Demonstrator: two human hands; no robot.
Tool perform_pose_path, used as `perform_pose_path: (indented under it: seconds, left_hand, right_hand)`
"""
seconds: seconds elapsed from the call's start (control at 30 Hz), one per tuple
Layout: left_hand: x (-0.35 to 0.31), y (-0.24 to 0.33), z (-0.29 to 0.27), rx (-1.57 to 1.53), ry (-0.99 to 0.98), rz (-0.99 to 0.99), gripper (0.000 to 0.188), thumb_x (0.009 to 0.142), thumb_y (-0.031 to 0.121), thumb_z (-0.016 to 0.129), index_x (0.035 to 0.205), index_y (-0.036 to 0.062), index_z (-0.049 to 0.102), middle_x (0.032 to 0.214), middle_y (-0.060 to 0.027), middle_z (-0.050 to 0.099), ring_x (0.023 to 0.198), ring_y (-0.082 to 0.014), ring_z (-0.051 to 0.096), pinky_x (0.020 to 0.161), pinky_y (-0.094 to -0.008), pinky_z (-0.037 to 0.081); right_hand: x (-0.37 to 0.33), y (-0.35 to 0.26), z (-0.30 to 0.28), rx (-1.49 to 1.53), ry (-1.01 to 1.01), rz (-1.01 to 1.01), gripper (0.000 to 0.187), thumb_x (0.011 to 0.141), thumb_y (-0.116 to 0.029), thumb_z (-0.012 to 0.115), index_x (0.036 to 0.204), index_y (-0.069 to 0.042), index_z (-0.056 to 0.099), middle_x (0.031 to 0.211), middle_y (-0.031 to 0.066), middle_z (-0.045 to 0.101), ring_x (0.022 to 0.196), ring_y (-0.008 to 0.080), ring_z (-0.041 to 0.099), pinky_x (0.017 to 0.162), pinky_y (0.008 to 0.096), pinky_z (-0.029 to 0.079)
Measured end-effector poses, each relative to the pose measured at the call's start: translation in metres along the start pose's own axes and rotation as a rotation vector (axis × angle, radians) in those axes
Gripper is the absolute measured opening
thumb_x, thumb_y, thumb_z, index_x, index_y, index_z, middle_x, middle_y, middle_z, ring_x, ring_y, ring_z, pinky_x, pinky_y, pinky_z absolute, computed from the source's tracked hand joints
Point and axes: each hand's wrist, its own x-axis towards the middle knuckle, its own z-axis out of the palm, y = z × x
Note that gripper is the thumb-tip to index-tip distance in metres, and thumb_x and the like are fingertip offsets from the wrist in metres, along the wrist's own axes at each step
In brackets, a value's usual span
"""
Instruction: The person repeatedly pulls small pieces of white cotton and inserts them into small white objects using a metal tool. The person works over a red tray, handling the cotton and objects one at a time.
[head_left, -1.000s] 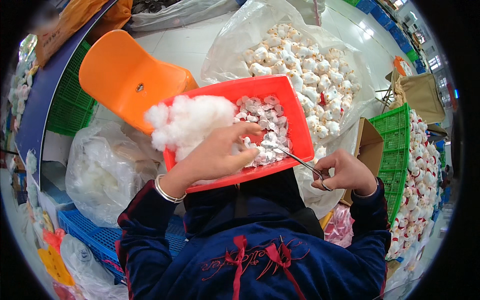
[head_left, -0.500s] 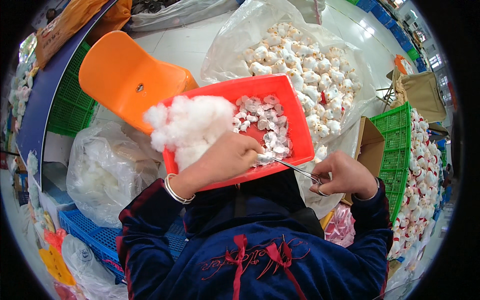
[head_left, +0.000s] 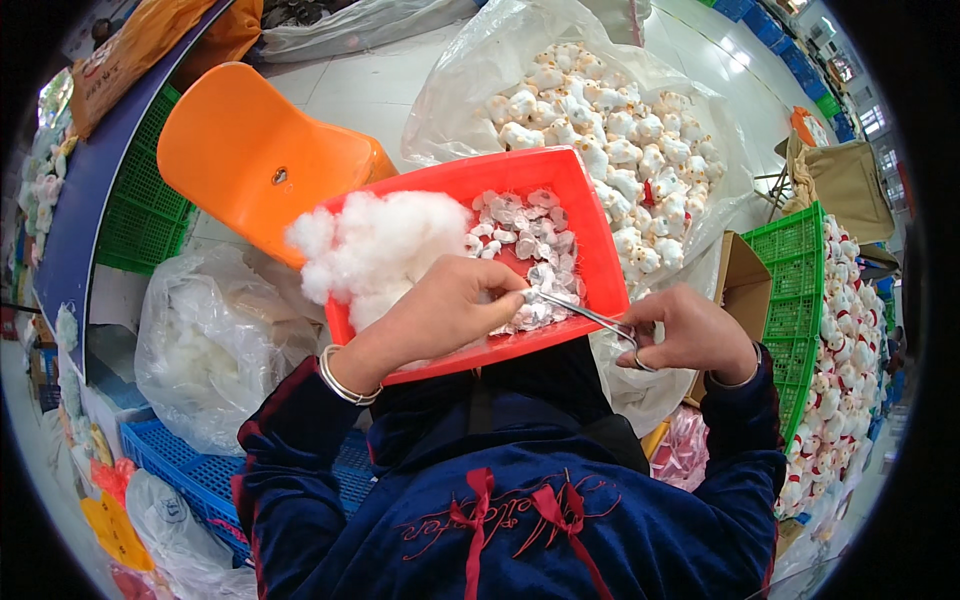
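Note:
A red plastic tub [head_left: 598, 250] rests at my lap. White fluffy stuffing [head_left: 385, 240] heaps in its left side, and small whitish fabric pieces [head_left: 545, 235] lie in its right side. Over the near rim, my left hand [head_left: 445, 310] pinches a small white fabric piece [head_left: 529, 295] between thumb and fingers. My right hand [head_left: 690, 335] has its fingers in the ring handles of slim metal forceps [head_left: 585, 313]. Their tip meets the piece in my left hand; whether it is inside the piece I cannot tell.
An orange chair [head_left: 250, 150] stands beyond the tub at left. A clear plastic bag [head_left: 470, 90] full of small white plush toys [head_left: 630, 150] lies beyond at right. Green crates [head_left: 785, 300], a cardboard box [head_left: 745, 285], a bag of stuffing [head_left: 215, 350] and a blue crate [head_left: 190, 470] surround me.
Both hands have shifted slightly. My left hand and the small piece have risen a little, and the forceps have moved with them. The tub stays in place.

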Motion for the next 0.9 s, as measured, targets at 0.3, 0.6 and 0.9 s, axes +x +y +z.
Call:
perform_pose_path:
  seconds: [0.3,0.6,0.9]
  left_hand:
    - [-0.005,-0.009,0.008,-0.481,0.299,-0.126,0.021,0.1,0.008,0.067,0.115,-0.0054,0.072,0.095,-0.0056,0.074,0.076,-0.0049,0.059,0.068,-0.0197,0.047]
    - [-0.007,-0.031,0.035,-0.639,0.43,-0.041,0.02,0.1,0.008,0.068,0.115,-0.0036,0.072,0.091,-0.0028,0.072,0.072,-0.003,0.054,0.066,-0.0188,0.045]
    - [-0.013,-0.024,0.01,-0.447,0.402,-0.075,0.018,0.099,0.013,0.072,0.106,-0.0032,0.076,0.09,-0.0002,0.072,0.082,-0.0048,0.061,0.075,-0.0215,0.05]
  right_hand:
    - [0.031,-0.01,0.047,0.077,0.131,-0.067,0.033,0.085,-0.025,0.086,0.085,0.001,0.066,0.066,0.0099,0.061,0.06,0.0192,0.057,0.059,0.0345,0.047]
    - [0.047,-0.029,0.085,0.391,0.195,-0.033,0.031,0.087,-0.026,0.085,0.098,0.0,0.073,0.063,0.005,0.055,0.059,0.0096,0.048,0.055,0.0313,0.041]
    - [0.044,-0.018,0.07,-0.038,0.386,-0.125,0.03,0.077,-0.022,0.087,0.096,-0.003,0.075,0.072,0.0097,0.064,0.07,0.0305,0.064,0.064,0.0411,0.05]
